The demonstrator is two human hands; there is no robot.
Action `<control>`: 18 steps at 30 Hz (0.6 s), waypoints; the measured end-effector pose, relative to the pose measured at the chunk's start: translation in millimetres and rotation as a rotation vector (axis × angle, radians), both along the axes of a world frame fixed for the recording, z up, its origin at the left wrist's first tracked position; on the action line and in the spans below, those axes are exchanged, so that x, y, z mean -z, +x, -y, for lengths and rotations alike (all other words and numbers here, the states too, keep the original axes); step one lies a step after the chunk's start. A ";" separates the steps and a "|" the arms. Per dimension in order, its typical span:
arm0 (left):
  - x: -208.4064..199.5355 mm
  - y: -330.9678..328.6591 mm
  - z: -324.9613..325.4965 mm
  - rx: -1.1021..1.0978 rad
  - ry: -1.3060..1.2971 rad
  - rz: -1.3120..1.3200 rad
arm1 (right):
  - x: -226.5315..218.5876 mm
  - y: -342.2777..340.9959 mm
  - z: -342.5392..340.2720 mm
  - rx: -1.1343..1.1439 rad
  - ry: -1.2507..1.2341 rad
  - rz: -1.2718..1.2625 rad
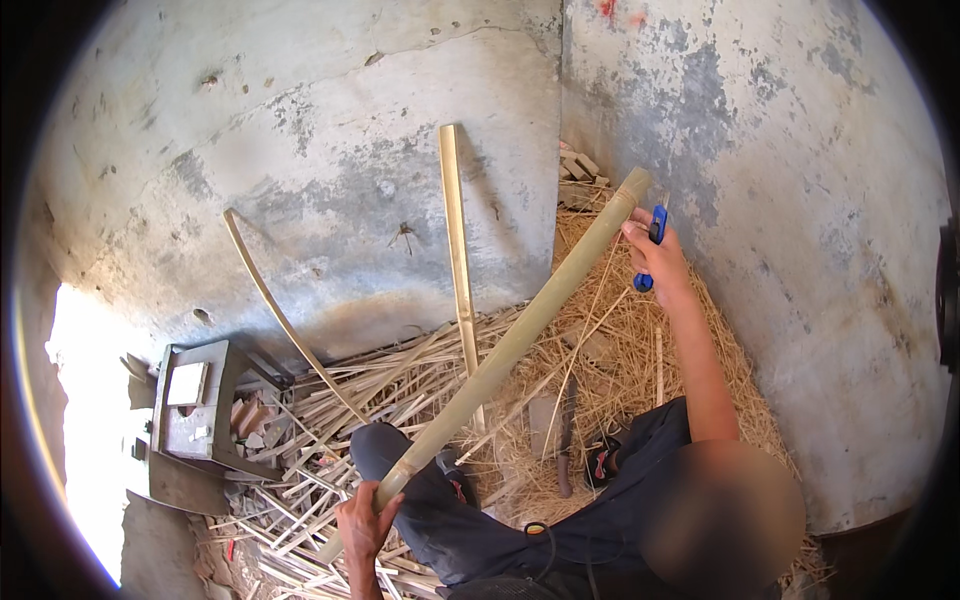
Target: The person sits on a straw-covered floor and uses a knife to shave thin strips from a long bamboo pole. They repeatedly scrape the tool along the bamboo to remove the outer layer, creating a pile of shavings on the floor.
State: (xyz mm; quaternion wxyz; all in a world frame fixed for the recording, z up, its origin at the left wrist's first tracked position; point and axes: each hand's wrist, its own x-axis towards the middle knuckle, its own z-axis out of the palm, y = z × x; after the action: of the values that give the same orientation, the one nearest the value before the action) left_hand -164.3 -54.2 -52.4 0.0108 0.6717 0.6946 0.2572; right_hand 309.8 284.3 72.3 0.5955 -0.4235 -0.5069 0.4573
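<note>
A long greenish-tan bamboo pole (510,345) slants across my lap, from the lower left up to the far right. Around its near end my left hand (368,522) is closed, just below a joint ring. My right hand (652,250) is beside the pole's far end, wrapped round a blue-handled utility knife (657,224) with its blade pointing up. Its fingers lie close against the bamboo; whether they touch it I cannot tell. Between my feet lies a long dark tool (567,440), perhaps a blade with a handle, partly covered by shavings.
A split bamboo strip (456,220) leans on the grey wall, and a thin curved strip (275,300) stands farther left. Many cut strips (300,530) and straw-like shavings (630,350) cover the floor. At left is a wooden stool-like frame (205,400); bricks (580,165) sit in the corner.
</note>
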 end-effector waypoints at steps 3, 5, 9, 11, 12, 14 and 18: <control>0.7 -1.8 2.5 -0.001 -0.011 0.001 | -1.2 2.1 1.3 -0.049 -0.010 0.021; 3.1 -3.0 3.4 -0.002 -0.017 0.009 | -1.5 3.3 0.8 -0.061 -0.001 0.079; 3.5 -9.0 4.9 -0.019 -0.038 0.042 | -13.0 -6.1 7.8 0.031 0.068 0.276; -1.4 -10.8 3.5 -0.024 -0.043 0.006 | -8.0 2.2 2.2 0.053 0.149 0.408; -2.5 -12.4 3.2 -0.013 -0.037 0.006 | -7.5 4.6 0.3 0.067 0.176 0.490; -4.1 -14.2 2.6 0.012 -0.024 0.007 | -7.9 9.9 -2.2 0.118 0.176 0.733; -6.2 -13.4 3.5 0.027 -0.051 0.049 | -18.0 -10.2 11.9 0.190 0.152 0.770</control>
State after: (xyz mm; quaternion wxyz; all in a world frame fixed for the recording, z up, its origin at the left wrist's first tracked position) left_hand -177.7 -57.7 -46.2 0.0485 0.6742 0.6913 0.2555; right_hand 299.6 272.4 90.3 0.4312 -0.5635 -0.6840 0.1692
